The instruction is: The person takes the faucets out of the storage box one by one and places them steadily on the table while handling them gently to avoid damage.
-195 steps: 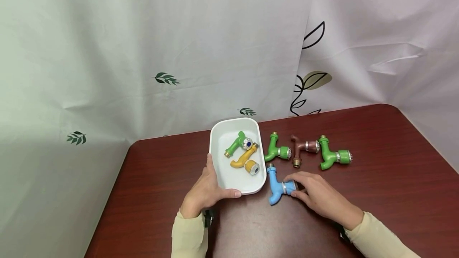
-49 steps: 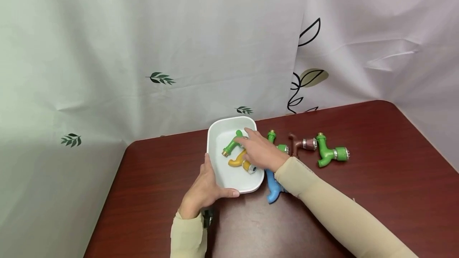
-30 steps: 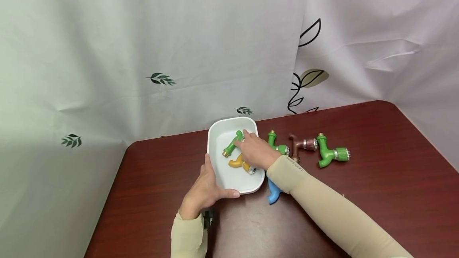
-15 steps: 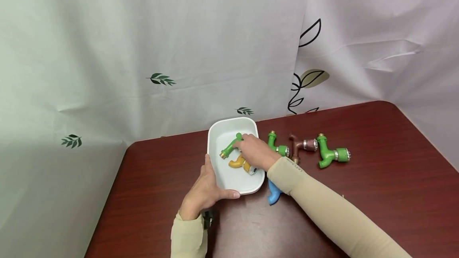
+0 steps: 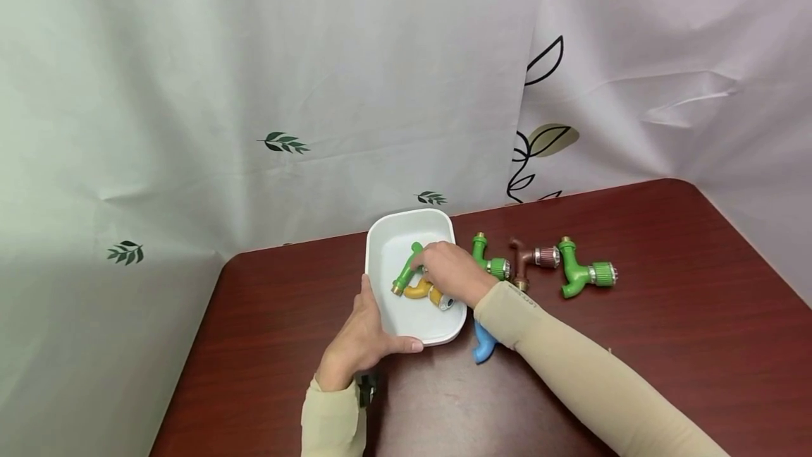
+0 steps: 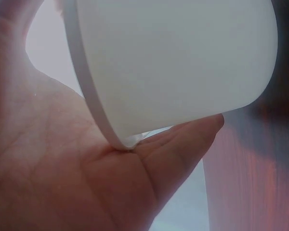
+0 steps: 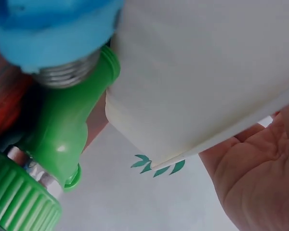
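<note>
Tray (image 5: 412, 324) hides its green tap (image 5: 408, 271) from wrist cameras (not head).

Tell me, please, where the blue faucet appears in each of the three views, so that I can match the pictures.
Head: the blue faucet is right of and below center, near the tray's lower right corner, partly hidden behind the right sleeve.
Left wrist: not in it.
Right wrist: top left corner, cut off by the frame, its threaded end toward a green faucet.
Shared landmark: the white tray, in all three.

Tray (image 5: 412, 323) from above, twice close-up
</note>
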{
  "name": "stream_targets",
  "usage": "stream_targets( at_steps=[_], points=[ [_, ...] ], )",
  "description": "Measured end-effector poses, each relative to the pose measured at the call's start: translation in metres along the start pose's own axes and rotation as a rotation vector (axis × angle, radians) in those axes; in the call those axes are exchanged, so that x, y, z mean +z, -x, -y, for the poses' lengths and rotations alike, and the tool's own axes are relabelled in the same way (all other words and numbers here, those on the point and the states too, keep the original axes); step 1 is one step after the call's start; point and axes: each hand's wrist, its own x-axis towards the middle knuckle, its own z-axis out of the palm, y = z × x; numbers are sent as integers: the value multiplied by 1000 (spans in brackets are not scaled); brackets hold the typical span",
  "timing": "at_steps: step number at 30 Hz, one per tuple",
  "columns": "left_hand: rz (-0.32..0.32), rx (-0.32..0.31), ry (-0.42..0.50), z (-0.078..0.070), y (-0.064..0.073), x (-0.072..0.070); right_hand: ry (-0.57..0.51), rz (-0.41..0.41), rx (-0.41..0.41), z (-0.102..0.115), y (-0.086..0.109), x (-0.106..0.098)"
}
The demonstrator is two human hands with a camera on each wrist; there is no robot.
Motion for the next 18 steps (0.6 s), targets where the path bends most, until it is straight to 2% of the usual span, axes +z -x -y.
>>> stream_targets(
  at_steps=[18],
  points=[
    [3, 3, -4, -1, 0, 0, 11, -52, -35, 5, 12, -10]
  ],
)
